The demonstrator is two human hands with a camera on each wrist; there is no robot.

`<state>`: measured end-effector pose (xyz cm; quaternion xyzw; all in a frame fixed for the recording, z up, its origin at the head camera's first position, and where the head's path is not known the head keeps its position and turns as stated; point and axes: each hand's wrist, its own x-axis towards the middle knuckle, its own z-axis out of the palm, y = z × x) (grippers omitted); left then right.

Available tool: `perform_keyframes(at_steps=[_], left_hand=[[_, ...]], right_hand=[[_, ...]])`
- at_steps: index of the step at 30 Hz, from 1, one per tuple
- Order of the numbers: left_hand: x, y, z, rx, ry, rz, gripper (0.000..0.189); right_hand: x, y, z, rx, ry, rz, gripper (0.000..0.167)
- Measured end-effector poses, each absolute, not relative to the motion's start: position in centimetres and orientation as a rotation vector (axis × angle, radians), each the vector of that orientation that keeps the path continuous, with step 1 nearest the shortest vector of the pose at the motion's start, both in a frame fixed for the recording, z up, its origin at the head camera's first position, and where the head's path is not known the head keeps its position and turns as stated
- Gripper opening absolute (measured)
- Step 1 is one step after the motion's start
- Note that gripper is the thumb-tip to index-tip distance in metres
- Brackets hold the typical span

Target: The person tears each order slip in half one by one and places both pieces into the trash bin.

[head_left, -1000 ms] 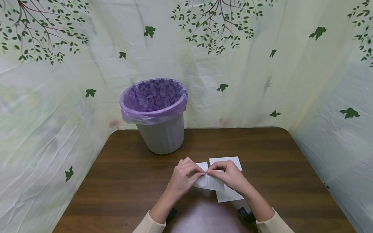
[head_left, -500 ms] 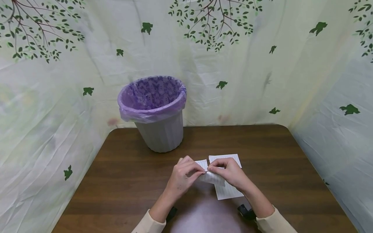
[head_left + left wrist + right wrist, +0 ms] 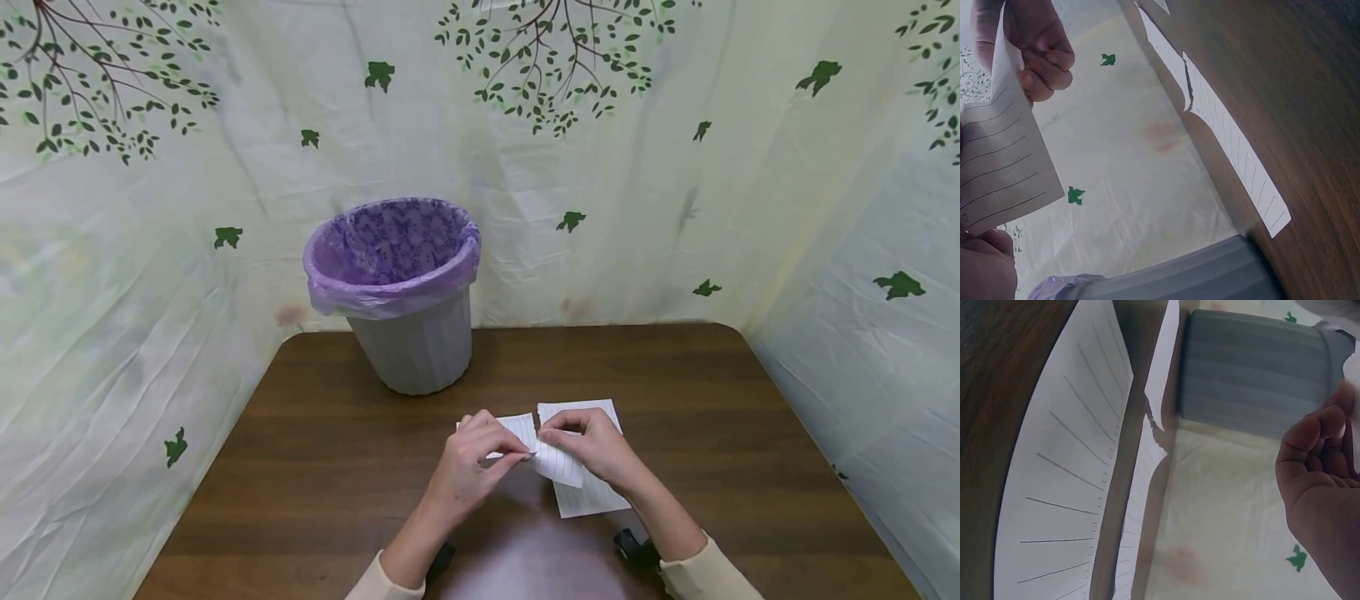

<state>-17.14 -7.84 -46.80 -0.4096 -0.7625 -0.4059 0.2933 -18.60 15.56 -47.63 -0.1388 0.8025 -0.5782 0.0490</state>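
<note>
A small lined sheet of paper (image 3: 560,465) is held up between the two hands, just above the table. My left hand (image 3: 467,467) pinches it with thumb and fingertips at its left end. Close beside, my right hand (image 3: 592,444) pinches its upper edge, other fingers curled. In the left wrist view the paper (image 3: 1007,162) bends upward to a peak by the right hand. Beneath lie a left paper piece (image 3: 517,426) and a right paper piece (image 3: 581,407), a ragged torn gap between them. A nearer lined sheet (image 3: 592,500) lies partly under the right hand.
A grey waste bin (image 3: 420,354) with a purple bag liner (image 3: 393,298) over its rim stands at the back left of the brown wooden table (image 3: 337,467). A leaf-patterned cloth (image 3: 615,183) hangs behind and at both sides.
The left fingertips have shifted slightly down and right. The held paper has tilted, its right corner lower, and more of the left piece shows on the table. The right hand stays nearly in place.
</note>
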Motion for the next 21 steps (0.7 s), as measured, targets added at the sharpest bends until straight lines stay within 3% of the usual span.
perform_keyframes(at_steps=[21], left_hand=[[-15.8,-8.1,-45.9,-1.157,-1.977,-1.052,0.018]], right_hand=[[-19.2,16.1,-48.7,-0.356,2.479,-1.762,0.011]])
